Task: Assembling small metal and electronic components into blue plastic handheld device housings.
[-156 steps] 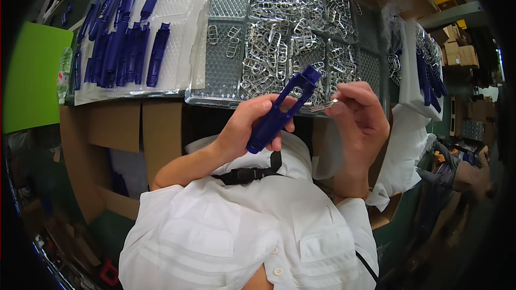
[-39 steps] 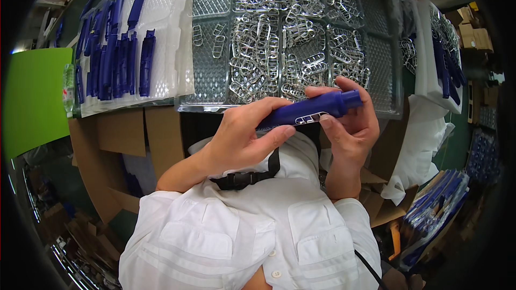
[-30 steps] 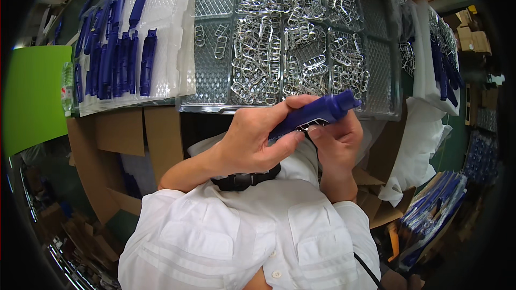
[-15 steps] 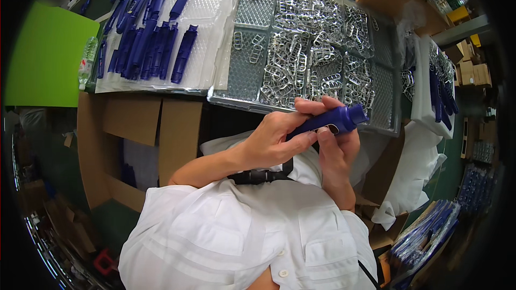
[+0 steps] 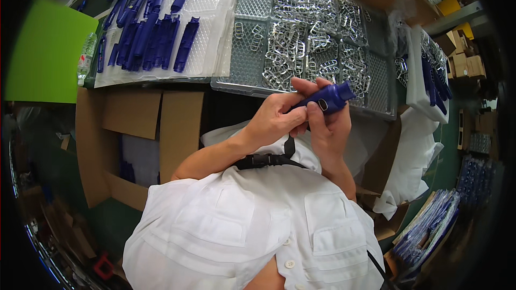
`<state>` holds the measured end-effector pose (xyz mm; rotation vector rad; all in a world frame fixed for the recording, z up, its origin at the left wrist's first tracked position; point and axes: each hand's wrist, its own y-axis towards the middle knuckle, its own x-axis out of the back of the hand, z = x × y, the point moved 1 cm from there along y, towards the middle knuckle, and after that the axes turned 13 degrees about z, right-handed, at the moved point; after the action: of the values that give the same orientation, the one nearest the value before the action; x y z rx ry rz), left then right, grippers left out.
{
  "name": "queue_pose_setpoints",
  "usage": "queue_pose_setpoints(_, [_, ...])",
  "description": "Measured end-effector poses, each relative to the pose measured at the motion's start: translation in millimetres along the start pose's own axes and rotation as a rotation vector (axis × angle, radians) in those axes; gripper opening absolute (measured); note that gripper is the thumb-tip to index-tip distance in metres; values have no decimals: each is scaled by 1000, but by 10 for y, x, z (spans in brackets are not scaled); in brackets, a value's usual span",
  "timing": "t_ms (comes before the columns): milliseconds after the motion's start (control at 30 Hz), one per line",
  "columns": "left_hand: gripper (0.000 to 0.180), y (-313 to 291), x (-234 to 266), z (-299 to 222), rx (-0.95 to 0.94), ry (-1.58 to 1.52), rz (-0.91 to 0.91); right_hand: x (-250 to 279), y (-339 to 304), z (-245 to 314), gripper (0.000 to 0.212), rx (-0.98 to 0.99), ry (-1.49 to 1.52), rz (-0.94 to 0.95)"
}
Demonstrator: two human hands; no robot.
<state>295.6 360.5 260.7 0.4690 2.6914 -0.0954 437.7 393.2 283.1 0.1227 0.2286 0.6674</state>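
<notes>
Both of my hands hold a blue plastic housing [image 5: 335, 96] in front of the near edge of the tray of metal frames. My left hand [image 5: 271, 118] grips its left end, fingers wrapped round it. The fingers of my right hand [image 5: 329, 131] support it from behind and below, and the right thumb presses beside a small silver-rimmed oval opening [image 5: 323, 104] on its side. The housing tilts up to the right, with its narrower notched end free. Beyond it, a clear divided tray [image 5: 246, 64] holds many shiny metal frames [image 5: 285, 48].
At the left, a white-lined tray [image 5: 212, 8] carries several blue housings [image 5: 186, 44]. A plastic bottle [image 5: 86, 59] stands beside a green board [image 5: 45, 53]. Open cardboard boxes [image 5: 180, 134] flank me below the table. A white foam box [image 5: 416, 75] with blue parts is at the right.
Both hands have lifted the housing slightly away from me. It has turned a little, so the silver-rimmed opening shows more fully. The whole view has shifted slightly.
</notes>
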Motion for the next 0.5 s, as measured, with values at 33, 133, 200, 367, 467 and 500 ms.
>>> queue_pose_setpoints(33, [27, 12, 30, 5, 8, -7, 10, 25, 8, -33, 43, 0, -84, 7])
queue_pose_setpoints(133, [28, 15, 84, 53, 29, -40, 38, -30, 25, -50, 44, -6, -101, -57])
queue_pose_setpoints(200, [33, 54, 113, 68, 78, -26, 35, 22, 16, -46, 46, -17, -90, -34])
queue_pose_setpoints(367, [27, 148, 118, 49, 130, -9, -1, 185, -2, -89, 52, 12, -100, 62])
queue_pose_setpoints(467, [25, 229, 106, 114, 142, 15, -33, 264, -4, -130, 52, 42, -153, 135])
queue_pose_setpoints(500, [25, 264, 101, 133, 133, 60, -49, 221, 3, -130, 53, 26, 99, 38])
